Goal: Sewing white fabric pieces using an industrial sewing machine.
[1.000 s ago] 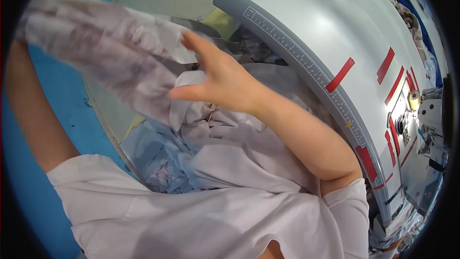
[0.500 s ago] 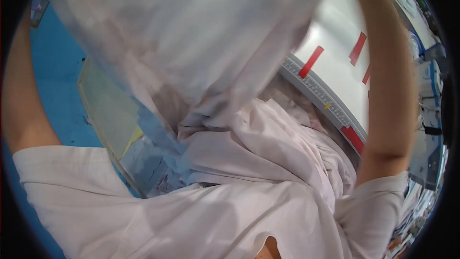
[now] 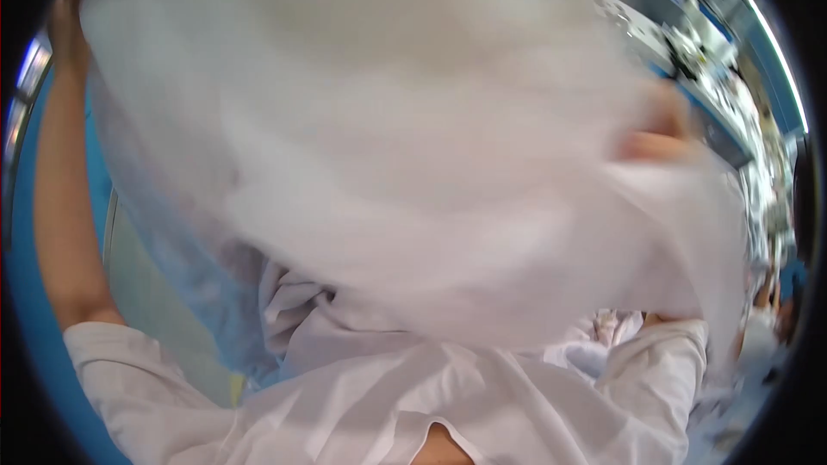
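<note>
White fabric (image 3: 413, 164), blurred by motion, was held spread wide overhead, apparently to shake it open. Its upper corner was gripped by the left hand (image 3: 65, 30); the right hand (image 3: 659, 133) was blurred, its grip indiscernible.

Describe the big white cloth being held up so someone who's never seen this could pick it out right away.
Start from the person's own white shirt at the lower edge and look up: the white cloth fills most of the view, stretched between the raised left hand and the blurred right hand. Unlike the crumpled white fabric heaped below it, it hangs spread out, thin and blurred.
</note>
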`<state>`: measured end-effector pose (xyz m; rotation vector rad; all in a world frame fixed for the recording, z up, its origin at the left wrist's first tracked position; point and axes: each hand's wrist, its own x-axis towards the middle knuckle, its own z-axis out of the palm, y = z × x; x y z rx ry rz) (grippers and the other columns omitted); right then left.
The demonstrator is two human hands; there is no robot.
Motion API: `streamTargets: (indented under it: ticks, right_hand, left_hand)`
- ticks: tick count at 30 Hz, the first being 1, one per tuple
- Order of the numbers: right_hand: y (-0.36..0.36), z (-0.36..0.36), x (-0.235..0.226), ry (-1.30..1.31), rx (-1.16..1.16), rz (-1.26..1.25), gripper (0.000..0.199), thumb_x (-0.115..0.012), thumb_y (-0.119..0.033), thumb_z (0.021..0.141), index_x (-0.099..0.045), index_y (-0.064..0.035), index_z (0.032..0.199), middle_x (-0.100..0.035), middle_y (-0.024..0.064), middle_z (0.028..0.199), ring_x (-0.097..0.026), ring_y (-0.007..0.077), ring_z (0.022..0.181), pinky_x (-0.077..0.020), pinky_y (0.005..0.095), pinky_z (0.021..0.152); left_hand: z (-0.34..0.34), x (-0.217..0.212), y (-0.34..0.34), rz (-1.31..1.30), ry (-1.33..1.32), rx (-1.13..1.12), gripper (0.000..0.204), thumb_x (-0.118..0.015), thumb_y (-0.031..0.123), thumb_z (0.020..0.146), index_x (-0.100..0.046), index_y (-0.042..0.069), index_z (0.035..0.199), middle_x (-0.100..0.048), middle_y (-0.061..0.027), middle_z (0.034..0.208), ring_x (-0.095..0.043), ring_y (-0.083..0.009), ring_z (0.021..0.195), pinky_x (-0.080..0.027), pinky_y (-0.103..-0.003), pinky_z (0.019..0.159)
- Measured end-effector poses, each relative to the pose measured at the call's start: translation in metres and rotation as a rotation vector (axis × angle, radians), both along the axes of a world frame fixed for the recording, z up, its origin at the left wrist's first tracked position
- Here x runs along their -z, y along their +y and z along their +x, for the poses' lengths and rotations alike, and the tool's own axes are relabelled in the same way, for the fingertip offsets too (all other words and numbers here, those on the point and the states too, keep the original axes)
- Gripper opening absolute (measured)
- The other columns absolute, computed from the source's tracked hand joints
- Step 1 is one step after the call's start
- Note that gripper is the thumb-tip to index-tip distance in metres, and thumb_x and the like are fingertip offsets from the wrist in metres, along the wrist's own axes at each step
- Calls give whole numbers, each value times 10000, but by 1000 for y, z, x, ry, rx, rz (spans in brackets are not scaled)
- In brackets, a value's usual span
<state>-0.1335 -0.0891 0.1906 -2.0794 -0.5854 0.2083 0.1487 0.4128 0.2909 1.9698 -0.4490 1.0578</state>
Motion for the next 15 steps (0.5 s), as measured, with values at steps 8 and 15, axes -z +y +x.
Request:
streamTargets:
  ticks: [8,15]
  right_hand:
    - [-66,-41,165,-107,751,-236,145,-550,-32,862,-602,0,994,-630,62,880,-588,126,768,-477,242,656]
    - [-8,-65,164,-233,647,24,201,-645,-67,796,-609,-34,992,-622,90,933,-602,226,800,-489,312,684]
  left_hand:
    - [81,223,-112,190,105,-192,368,-433,267,906,-562,-30,1081,-610,-233,1029,-582,-371,947,-438,-402,816]
    - [99,299,-127,317,205,-267,363,-436,278,907,-552,-42,1034,-614,-232,971,-586,-394,891,-445,-421,791]
